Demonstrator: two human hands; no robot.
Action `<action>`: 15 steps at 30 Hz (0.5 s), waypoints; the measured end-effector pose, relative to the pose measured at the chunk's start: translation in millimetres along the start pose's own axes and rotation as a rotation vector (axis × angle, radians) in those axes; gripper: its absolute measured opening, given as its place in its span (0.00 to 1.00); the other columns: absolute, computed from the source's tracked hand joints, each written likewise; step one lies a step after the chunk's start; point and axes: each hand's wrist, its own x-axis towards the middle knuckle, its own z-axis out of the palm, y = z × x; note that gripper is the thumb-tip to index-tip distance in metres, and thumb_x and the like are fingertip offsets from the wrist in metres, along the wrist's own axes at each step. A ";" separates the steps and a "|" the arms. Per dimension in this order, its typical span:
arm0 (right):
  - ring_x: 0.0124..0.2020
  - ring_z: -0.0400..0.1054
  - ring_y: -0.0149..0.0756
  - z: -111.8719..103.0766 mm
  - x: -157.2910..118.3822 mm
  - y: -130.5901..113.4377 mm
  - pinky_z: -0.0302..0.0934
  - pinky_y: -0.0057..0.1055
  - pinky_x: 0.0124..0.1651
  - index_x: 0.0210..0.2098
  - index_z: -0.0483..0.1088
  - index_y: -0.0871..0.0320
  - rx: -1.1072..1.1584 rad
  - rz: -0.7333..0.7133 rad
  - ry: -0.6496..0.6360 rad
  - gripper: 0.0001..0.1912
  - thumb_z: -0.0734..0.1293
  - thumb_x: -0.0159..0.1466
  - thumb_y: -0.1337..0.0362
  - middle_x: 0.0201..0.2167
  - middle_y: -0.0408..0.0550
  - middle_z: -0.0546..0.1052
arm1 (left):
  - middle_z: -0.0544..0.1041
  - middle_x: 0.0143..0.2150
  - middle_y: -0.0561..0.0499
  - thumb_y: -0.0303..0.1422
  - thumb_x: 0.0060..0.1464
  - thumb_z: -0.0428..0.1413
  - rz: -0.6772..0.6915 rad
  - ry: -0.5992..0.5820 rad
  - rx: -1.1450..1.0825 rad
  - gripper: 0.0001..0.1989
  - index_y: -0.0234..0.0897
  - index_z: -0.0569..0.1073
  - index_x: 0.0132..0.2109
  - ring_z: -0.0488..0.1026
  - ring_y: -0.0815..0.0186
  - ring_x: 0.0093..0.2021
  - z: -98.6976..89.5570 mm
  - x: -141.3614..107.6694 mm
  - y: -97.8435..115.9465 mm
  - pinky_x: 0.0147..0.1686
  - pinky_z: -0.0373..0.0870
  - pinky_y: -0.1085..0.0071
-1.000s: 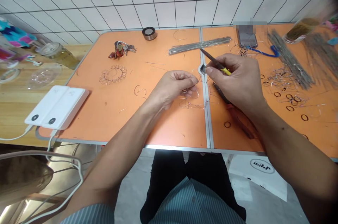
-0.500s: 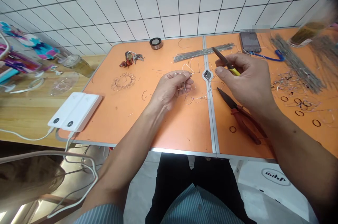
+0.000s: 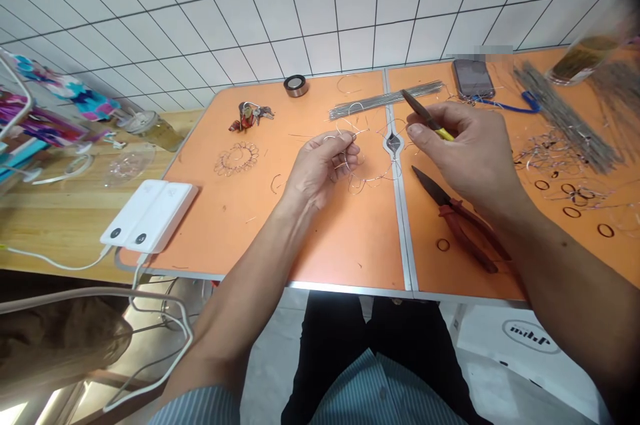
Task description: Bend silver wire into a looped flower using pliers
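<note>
My left hand [image 3: 325,161] is closed, its thumb and fingers pinching a thin wire bent into loops [image 3: 373,178]. The loops spread out to the right of the fingertips, a little above the orange table. In my right hand [image 3: 465,151] are yellow-handled pliers [image 3: 420,107], their dark narrow tip pointing up and left, apart from the wire. Most of their handle is hidden in the palm. Below that hand lie larger red-handled pliers [image 3: 453,218]. A finished-looking ring of wire loops [image 3: 237,159] rests on the table to the left.
Behind the hands lies a bundle of straight wires [image 3: 385,99]; thicker bundles [image 3: 567,115] and wire scraps lie at right. Around them are a phone [image 3: 473,79], a tape roll [image 3: 296,85], keys [image 3: 250,116], small dark rings [image 3: 571,212] and white power banks [image 3: 150,215] with cables.
The wire loops in my left hand have turned slightly, with one loop now standing higher above the fingers. My right hand still holds the pliers in nearly the same place. The view has shifted slightly.
</note>
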 end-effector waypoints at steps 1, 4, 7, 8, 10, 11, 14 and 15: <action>0.46 0.84 0.45 0.1 0.0 0.4 0.79 0.46 0.54 0.42 0.86 0.51 0.003 0.002 0.001 0.05 0.75 0.69 0.64 0.42 0.45 0.89 | 0.84 0.34 0.54 0.42 0.47 0.80 0.003 0.003 -0.007 0.19 0.38 0.82 0.39 0.79 0.72 0.32 -0.5 0.4 0.0 0.41 0.80 0.73; 0.45 0.84 0.46 0.9 0.4 2.9 0.79 0.47 0.53 0.41 0.86 0.50 0.019 0.019 -0.006 0.04 0.77 0.66 0.64 0.41 0.45 0.89 | 0.84 0.34 0.54 0.40 0.50 0.79 0.013 0.021 -0.024 0.16 0.39 0.83 0.39 0.80 0.72 0.33 -1.4 1.2 0.1 0.42 0.80 0.73; 0.45 0.84 0.46 2.2 0.3 4.1 0.80 0.48 0.54 0.41 0.86 0.49 0.036 0.021 -0.012 0.05 0.78 0.65 0.64 0.40 0.45 0.88 | 0.85 0.35 0.54 0.40 0.51 0.78 0.028 0.059 -0.007 0.15 0.40 0.82 0.39 0.81 0.71 0.34 -1.5 1.6 0.1 0.42 0.80 0.73; 0.45 0.84 0.46 2.5 -0.2 3.7 0.80 0.48 0.54 0.40 0.85 0.49 0.041 0.020 -0.007 0.05 0.78 0.64 0.64 0.40 0.45 0.88 | 0.85 0.35 0.54 0.40 0.52 0.78 0.032 0.069 0.000 0.15 0.41 0.82 0.39 0.81 0.71 0.34 -1.4 1.7 0.0 0.42 0.79 0.73; 0.44 0.83 0.45 2.7 -1.7 1.9 0.80 0.48 0.54 0.39 0.85 0.49 0.048 0.017 0.002 0.05 0.78 0.64 0.65 0.39 0.45 0.88 | 0.85 0.36 0.54 0.41 0.52 0.78 0.034 0.077 0.009 0.16 0.41 0.82 0.40 0.82 0.70 0.35 -0.9 1.8 -0.3 0.42 0.79 0.73; 0.44 0.83 0.45 2.6 -2.6 0.7 0.80 0.48 0.54 0.39 0.85 0.49 0.049 0.011 0.004 0.05 0.78 0.64 0.65 0.39 0.45 0.88 | 0.85 0.36 0.54 0.41 0.51 0.78 0.031 0.076 0.011 0.16 0.41 0.82 0.40 0.82 0.70 0.35 -0.7 1.7 -0.5 0.42 0.79 0.73; 0.43 0.83 0.46 1.9 -4.8 -1.9 0.80 0.48 0.53 0.39 0.85 0.49 0.043 -0.008 -0.003 0.04 0.78 0.64 0.64 0.38 0.45 0.87 | 0.86 0.36 0.53 0.41 0.51 0.78 0.016 0.073 0.014 0.16 0.41 0.83 0.40 0.82 0.70 0.35 0.2 1.2 -1.2 0.41 0.79 0.73; 0.43 0.83 0.46 1.7 -5.0 -2.1 0.80 0.48 0.53 0.39 0.85 0.49 0.040 -0.010 -0.006 0.04 0.78 0.64 0.64 0.38 0.45 0.87 | 0.86 0.36 0.53 0.40 0.52 0.78 0.012 0.074 0.011 0.16 0.41 0.83 0.41 0.82 0.70 0.35 0.3 1.0 -1.4 0.42 0.80 0.73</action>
